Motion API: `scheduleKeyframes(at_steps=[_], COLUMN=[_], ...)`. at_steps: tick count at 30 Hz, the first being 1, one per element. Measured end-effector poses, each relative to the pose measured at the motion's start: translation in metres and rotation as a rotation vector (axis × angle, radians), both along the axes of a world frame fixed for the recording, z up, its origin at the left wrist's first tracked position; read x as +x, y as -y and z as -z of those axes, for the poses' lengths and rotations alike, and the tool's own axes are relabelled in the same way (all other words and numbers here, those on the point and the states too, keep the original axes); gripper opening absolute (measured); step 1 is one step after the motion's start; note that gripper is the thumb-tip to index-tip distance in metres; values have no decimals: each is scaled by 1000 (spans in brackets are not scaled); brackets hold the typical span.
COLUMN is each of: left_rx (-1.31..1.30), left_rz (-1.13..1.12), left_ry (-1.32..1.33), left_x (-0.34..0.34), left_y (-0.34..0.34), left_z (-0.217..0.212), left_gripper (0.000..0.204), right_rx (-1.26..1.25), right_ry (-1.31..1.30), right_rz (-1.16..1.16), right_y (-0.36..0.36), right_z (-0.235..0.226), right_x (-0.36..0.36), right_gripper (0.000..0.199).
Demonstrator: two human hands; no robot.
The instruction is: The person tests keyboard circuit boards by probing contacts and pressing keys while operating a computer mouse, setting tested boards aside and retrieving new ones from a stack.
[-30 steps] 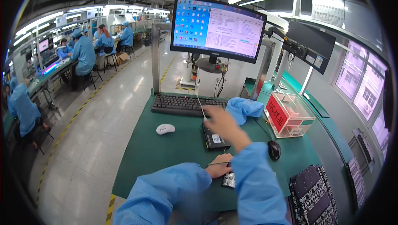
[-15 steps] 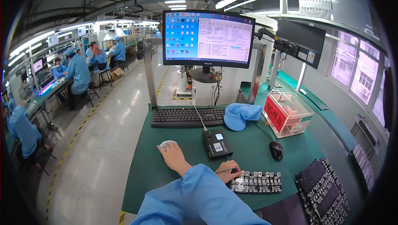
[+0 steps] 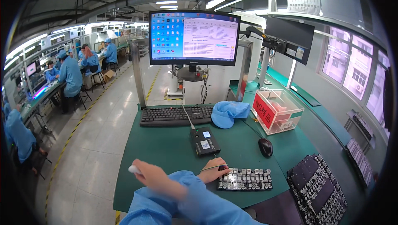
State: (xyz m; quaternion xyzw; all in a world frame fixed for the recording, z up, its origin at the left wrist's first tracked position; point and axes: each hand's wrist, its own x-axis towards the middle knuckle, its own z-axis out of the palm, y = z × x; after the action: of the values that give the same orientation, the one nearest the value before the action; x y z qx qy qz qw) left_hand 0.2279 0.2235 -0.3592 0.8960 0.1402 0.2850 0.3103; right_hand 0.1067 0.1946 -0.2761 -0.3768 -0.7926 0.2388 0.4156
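The right hand (image 3: 154, 178) is crossing over the left forearm to the left near part of the green worktop (image 3: 166, 142), its fingers wrapping a white computer mouse (image 3: 133, 169) with one rounded end showing. The left hand (image 3: 213, 171) is touching the far left corner of a keyboard switch board (image 3: 244, 179), which is lying flat to its right; a green wire (image 3: 212, 167) is running over that hand, and I cannot tell whether its fingers are pinching anything. A black box-shaped device (image 3: 205, 141) is sitting just beyond. The board is probably light and stiff, its exposed switches fragile, so the bare long edges are offering the safest hold. The mouse is likely proving light, hard and slightly slippery, best taken by its sides.
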Motion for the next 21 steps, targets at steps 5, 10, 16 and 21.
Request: scheduleKeyframes(at_steps=[5, 10, 16, 21], left_rx=[4, -32, 11, -29], left_rz=[-62, -40, -25, -53], left_ry=[-13, -33, 35, 9], left_x=[-16, -9, -6, -13], left_y=[1, 7, 2, 1], left_z=[-8, -14, -4, -7], left_gripper=[29, 30, 28, 29], right_rx=[-183, -670, -865, -893], right_ry=[-1, 104, -771, -763], right_rz=[-60, 65, 826, 865], right_y=[136, 241, 368, 403], right_z=[-41, 66, 171, 155], right_x=[49, 134, 178, 188], right_gripper=[45, 41, 25, 46])
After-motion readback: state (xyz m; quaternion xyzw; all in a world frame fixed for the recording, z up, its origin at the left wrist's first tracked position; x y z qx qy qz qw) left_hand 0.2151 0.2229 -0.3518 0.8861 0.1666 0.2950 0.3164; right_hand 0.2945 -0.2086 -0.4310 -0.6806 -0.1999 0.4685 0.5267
